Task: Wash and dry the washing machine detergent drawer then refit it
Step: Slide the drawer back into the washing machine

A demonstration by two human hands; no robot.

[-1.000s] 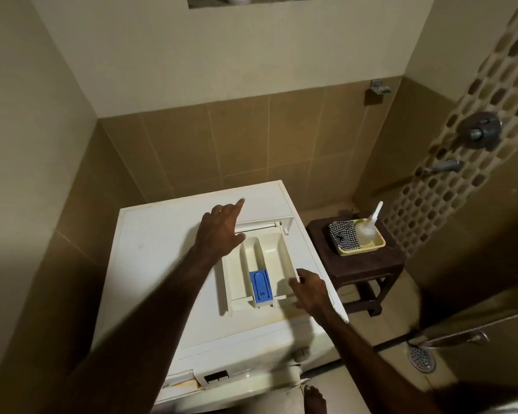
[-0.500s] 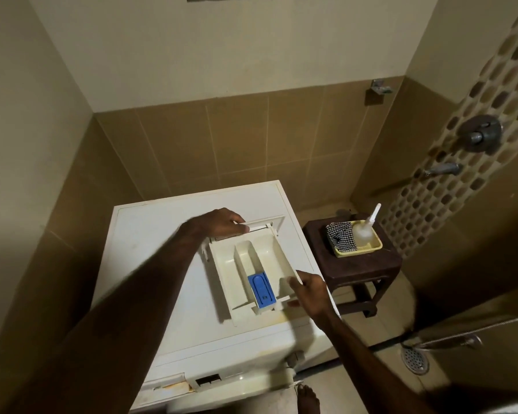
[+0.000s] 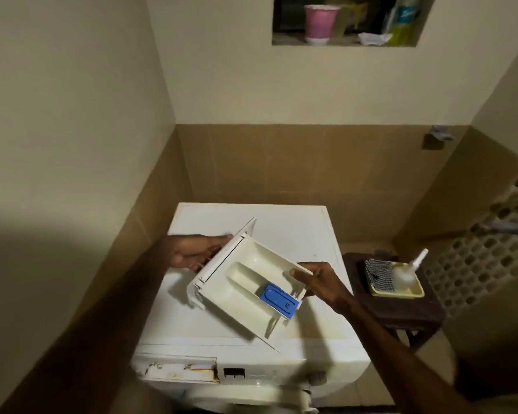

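The white detergent drawer (image 3: 234,289) with a blue insert (image 3: 278,299) is lifted and tilted above the top of the white washing machine (image 3: 296,228). My left hand (image 3: 193,251) holds the drawer's front panel end at the left. My right hand (image 3: 319,277) grips the drawer's far rim at the right, thumb on top. The empty drawer slot (image 3: 180,369) shows at the machine's front left.
A dark wooden stool (image 3: 401,309) stands right of the machine with a yellow tray (image 3: 413,291) holding a checked cloth (image 3: 379,274) and a spray bottle (image 3: 408,270). A wall niche (image 3: 344,40) above holds a pink cup (image 3: 320,22) and bottles. Taps are on the right wall.
The drawer lay flat on the machine top; both hands have now lifted it and turned it diagonally. My view has shifted upward, showing the niche.
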